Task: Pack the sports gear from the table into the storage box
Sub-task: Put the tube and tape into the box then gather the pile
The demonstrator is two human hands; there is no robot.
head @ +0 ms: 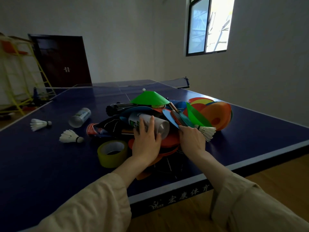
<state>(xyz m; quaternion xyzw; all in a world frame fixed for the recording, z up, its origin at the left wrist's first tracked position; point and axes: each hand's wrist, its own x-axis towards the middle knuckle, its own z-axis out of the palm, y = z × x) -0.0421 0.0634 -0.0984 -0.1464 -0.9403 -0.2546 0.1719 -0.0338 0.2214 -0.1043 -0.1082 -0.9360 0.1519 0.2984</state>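
Sports gear is lying in a heap near the front edge of the blue surface point(41, 164), w/ both hands working on it. Left hand point(147, 141) is resting on a white shuttlecock tube point(150, 123) lying on its side atop the heap, fingers fairly straight and spread over the tube, thumb reaching toward its open end. Right hand point(192, 139) is sitting just right of the tube, fingers curled at the edge of a blue disc cone point(170, 118); whether it is pinching the cone or a shuttlecock point(207, 131) just beside its knuckles: cannot tell. Green cone point(148, 97) is sitting on top of the heap, orange cones point(217, 113) stacking at the right side. Yellow tape roll point(112, 153) is standing just left of the left wrist. 2nd tube point(80, 117) and two loose shuttlecocks point(40, 123) point(70, 136) are lying apart to the left. Storage box: not in view.
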